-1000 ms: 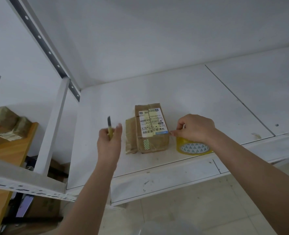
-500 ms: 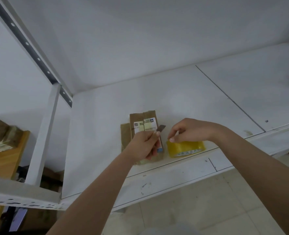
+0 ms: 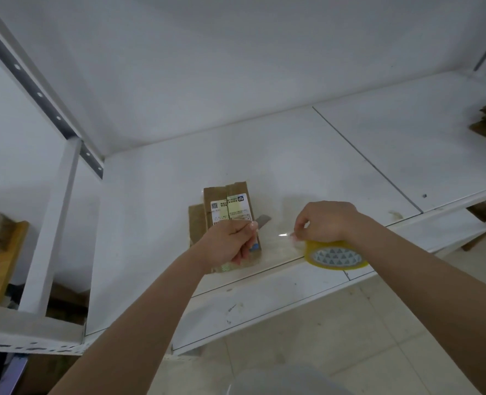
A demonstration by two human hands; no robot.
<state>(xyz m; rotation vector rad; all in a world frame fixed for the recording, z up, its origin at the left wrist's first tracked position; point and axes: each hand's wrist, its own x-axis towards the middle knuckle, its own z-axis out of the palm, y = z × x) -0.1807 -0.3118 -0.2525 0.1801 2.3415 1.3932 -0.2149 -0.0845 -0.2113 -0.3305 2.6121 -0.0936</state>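
Gripping a knife, the left hand faces the right hand pinching the tape roll.

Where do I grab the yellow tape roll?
Take the tape roll by its round yellow rim, from above and the right: its hole faces front, the right hand pinches its loose end, and the left hand holds a knife on the other side.

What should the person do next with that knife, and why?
Probably slide the knife across the clear strip to cut it. The left hand holds its blade beside the strip, which the right hand seems to pull taut between the box and the roll.
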